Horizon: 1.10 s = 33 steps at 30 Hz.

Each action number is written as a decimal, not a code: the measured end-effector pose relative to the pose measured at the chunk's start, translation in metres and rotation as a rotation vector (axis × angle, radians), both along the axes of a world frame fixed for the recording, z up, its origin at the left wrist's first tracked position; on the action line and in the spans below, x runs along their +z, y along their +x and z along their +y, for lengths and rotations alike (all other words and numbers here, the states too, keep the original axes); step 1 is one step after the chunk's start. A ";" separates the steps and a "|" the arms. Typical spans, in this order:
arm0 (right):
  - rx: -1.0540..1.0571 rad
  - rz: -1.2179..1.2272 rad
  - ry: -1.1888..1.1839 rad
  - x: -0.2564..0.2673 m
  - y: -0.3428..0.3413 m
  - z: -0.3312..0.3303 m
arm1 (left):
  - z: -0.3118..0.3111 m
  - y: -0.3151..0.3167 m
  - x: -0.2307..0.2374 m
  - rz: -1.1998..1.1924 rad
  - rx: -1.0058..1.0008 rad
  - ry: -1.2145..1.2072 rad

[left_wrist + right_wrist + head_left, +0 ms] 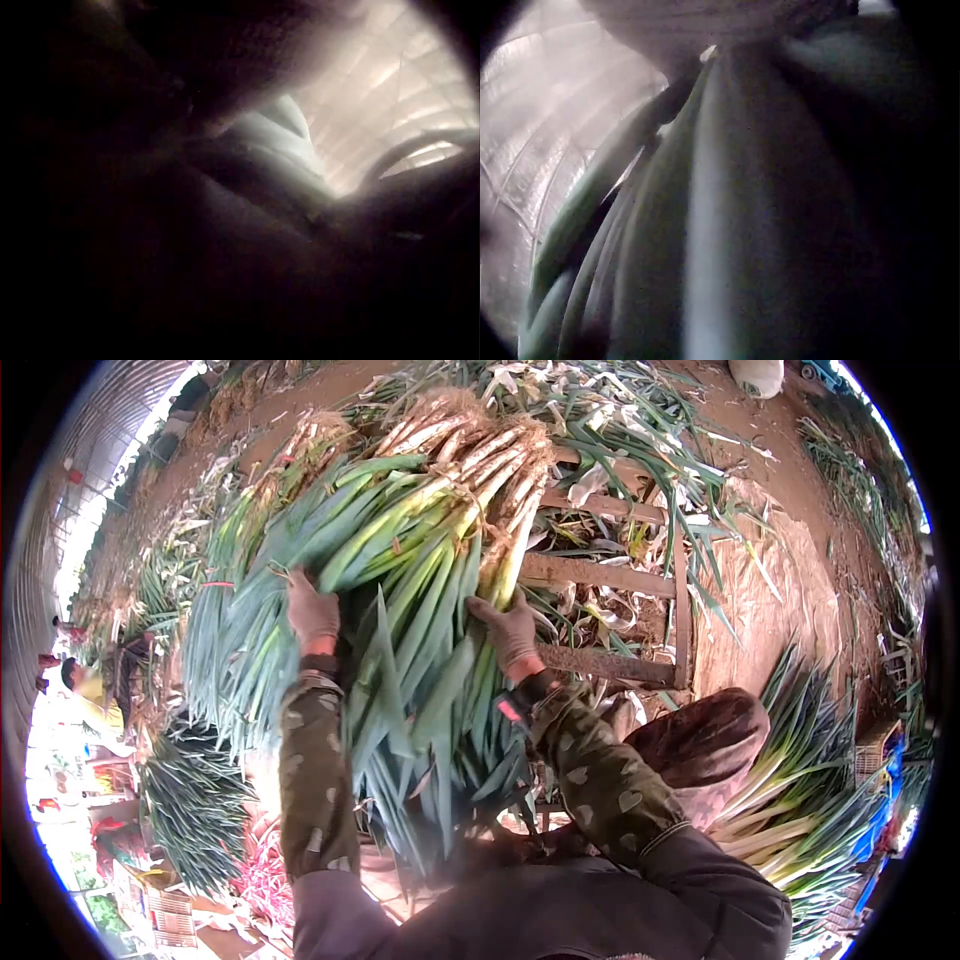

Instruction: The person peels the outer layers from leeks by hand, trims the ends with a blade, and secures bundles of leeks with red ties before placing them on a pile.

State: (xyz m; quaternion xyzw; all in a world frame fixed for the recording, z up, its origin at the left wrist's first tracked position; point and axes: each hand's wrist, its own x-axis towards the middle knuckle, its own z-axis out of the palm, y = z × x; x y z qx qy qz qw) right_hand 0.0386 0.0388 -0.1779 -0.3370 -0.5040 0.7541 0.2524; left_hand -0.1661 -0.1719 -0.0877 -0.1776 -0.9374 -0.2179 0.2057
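Note:
A large bundle of green onions (430, 550) lies across a wooden rack, its roots at the top and its leaves hanging toward the person. My gloved left hand (313, 610) is at the left part of the leaves, its fingertips partly hidden among them. My gloved right hand (508, 630) grips the bundle's right edge, thumb over the leaves and fingers around the side. The left wrist view is mostly dark, with a pale leaf (285, 142) below the glove. In the right wrist view, long leaves (709, 225) run down from the glove (705, 26).
The slatted wooden rack (600, 575) holds loose leaves at the right of the bundle. More onions lie at the lower right (790, 810) and lower left (195, 800). Cardboard (790, 600) covers ground beyond the rack. Another person (95, 705) is at the far left.

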 end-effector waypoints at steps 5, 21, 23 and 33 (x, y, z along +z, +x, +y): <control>-0.020 -0.155 0.116 -0.003 0.070 0.044 | -0.017 0.100 -0.046 -0.060 -0.227 -0.218; 0.033 -0.445 0.778 -0.017 0.220 0.021 | 0.027 0.326 0.054 -0.368 -0.851 -0.317; 0.133 -0.466 0.790 -0.017 0.240 0.036 | 0.030 0.351 0.008 -0.589 -1.004 -0.316; 1.417 -0.322 1.114 0.096 0.311 -0.054 | -0.001 0.349 -0.046 -0.694 -1.009 -0.335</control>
